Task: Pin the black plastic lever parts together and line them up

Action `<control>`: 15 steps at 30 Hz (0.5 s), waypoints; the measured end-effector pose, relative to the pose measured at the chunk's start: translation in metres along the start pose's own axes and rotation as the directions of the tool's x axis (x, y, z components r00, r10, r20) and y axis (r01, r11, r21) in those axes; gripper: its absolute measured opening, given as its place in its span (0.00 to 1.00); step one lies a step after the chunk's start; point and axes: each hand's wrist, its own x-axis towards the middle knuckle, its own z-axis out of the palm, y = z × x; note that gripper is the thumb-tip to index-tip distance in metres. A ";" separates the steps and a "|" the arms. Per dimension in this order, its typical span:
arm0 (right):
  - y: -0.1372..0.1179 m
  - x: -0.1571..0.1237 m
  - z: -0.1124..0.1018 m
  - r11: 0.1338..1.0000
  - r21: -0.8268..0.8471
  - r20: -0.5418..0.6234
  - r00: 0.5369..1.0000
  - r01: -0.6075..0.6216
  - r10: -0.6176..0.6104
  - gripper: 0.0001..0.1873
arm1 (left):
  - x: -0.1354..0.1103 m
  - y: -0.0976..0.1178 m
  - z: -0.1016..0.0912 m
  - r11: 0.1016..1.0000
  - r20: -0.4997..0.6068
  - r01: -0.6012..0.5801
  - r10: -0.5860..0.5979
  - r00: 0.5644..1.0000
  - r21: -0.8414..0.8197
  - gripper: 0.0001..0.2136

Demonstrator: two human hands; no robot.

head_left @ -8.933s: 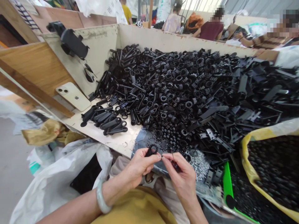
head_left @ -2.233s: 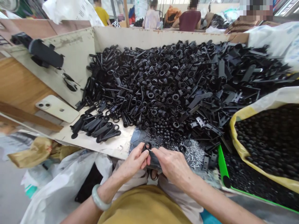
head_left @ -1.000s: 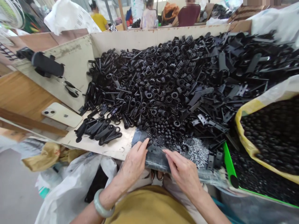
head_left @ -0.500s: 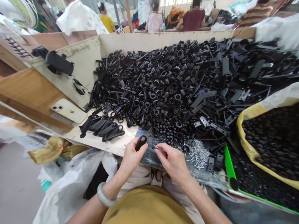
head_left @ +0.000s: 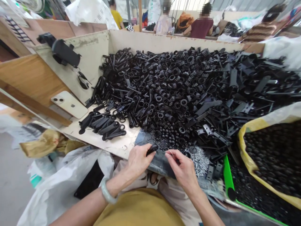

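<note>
My left hand is closed around a black plastic part with a rounded end, held above the front edge of the bench. A short gap to the right, my right hand pinches a thin metal tool whose tip points toward the part. Its rear end is hidden in the palm, so its exact kind cannot be made out. Just beyond both hands lie small black balls, and silver pins are heaped beside my right hand. Several black ring-ended handles lie together at the left.
A large heap of black plastic parts fills the walled bench. A white phone leans at the left. At the right stand a green divider and a yellow-rimmed sack of black balls. Other people sit beyond the back wall.
My left hand has turned the black part, so its ring opening no longer faces me. Both hands appear slightly lower and farther right as the camera view has shifted.
</note>
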 end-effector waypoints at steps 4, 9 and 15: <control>0.007 -0.009 -0.003 1.000 0.003 0.011 1.000 -0.004 0.004 0.14 | 0.005 -0.001 0.011 0.977 0.047 -0.083 0.076 0.996 0.196 0.05; 0.003 -0.007 0.000 0.996 0.084 -0.024 0.999 -0.027 0.029 0.14 | 0.004 -0.001 0.009 0.976 0.079 -0.119 0.107 0.991 0.184 0.07; -0.007 0.005 -0.002 0.990 0.114 0.004 0.996 0.088 -0.089 0.10 | -0.005 0.008 -0.004 0.955 0.115 0.062 -0.030 0.993 -0.290 0.13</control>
